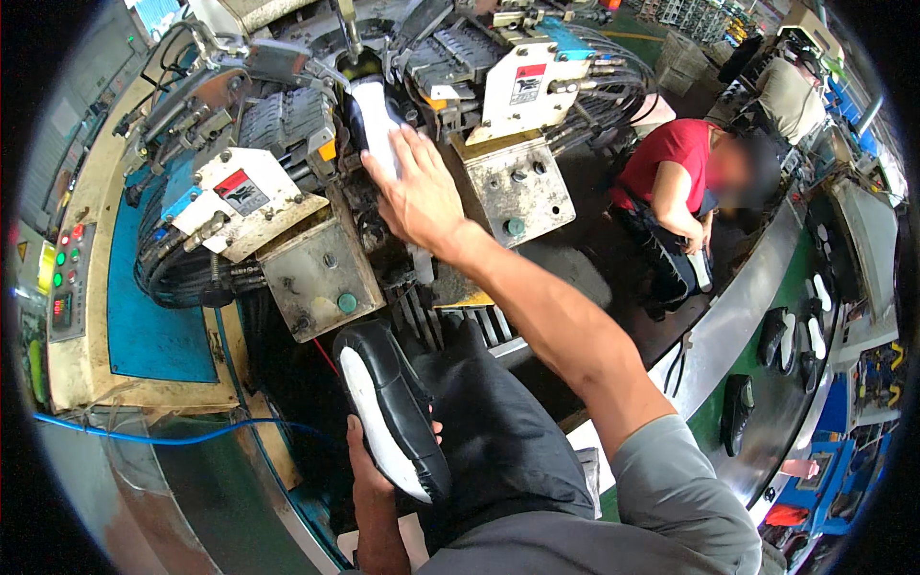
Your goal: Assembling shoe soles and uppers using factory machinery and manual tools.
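My left hand (367,462) grips a black shoe upper (407,407) with a white underside, held over my lap with its toe toward the machine. My right hand (422,196) lies with its fingers stretched out on a second shoe upper (374,105), whose white underside faces up. That shoe sits in the middle of the machine (491,96), between its two side clamp units. The palm partly covers its near end. Metal jaws and a vertical rod stand around its far end.
Two control boxes with green buttons (347,303) flank my knees. At the left is a button panel (72,283); a blue hose (144,439) runs below it. To the right, a person in red (676,168) handles a shoe beside a conveyor (704,388) carrying several black shoes.
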A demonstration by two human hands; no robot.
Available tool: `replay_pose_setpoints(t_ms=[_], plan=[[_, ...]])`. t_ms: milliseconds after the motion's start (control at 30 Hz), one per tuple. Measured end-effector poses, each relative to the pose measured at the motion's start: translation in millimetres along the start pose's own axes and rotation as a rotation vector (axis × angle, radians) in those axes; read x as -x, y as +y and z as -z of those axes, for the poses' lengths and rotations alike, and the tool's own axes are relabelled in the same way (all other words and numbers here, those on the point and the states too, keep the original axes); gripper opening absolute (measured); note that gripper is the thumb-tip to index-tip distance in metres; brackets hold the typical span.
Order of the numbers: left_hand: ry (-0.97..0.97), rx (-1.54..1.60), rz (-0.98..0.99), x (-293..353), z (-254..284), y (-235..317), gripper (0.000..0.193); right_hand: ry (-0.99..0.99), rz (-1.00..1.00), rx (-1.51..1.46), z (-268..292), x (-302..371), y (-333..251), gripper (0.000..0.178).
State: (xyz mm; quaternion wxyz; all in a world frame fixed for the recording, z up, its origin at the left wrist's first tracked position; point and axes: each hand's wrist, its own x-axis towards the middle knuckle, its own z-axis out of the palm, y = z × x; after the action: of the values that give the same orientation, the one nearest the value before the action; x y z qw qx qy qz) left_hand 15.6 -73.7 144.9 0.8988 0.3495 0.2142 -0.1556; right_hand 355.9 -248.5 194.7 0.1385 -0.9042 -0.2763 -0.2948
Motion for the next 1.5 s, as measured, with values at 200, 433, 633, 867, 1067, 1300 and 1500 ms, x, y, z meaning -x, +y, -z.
replay_pose_setpoints(t_ms=[200,433,633,867,1067,1300,1500], plan=[[0.015,0.062,0.097,-35.3,7.0,-0.4,0.105,0.045,0.006,0.045,-32.2,-59.1,27.5,0.058],[-0.045,0.011,0.089,-71.2,7.2,11.7,0.109,0.271,0.051,0.021,-52.1,-58.9,21.0,0.052],[-0.117,0.032,0.034,-90.6,5.0,13.3,0.11,0.114,-0.009,-0.183,-19.4,-42.5,14.0,0.052],[0.004,-0.199,-0.159,-70.1,5.5,21.0,0.101,-0.123,-0.275,-0.646,31.5,125.3,-64.0,0.074],[0.051,-0.099,-0.222,-55.3,2.9,-12.5,0.075,-0.395,-0.784,-1.45,95.2,269.9,-154.4,0.083],[0.144,-0.234,-0.354,-29.8,-31.7,-40.1,0.064,-0.324,-0.9,-1.569,121.2,297.4,-149.7,0.072],[0.127,-0.223,-0.387,-10.8,-33.7,-47.7,0.062,-0.314,-0.859,-1.448,136.6,319.5,-166.4,0.078]])
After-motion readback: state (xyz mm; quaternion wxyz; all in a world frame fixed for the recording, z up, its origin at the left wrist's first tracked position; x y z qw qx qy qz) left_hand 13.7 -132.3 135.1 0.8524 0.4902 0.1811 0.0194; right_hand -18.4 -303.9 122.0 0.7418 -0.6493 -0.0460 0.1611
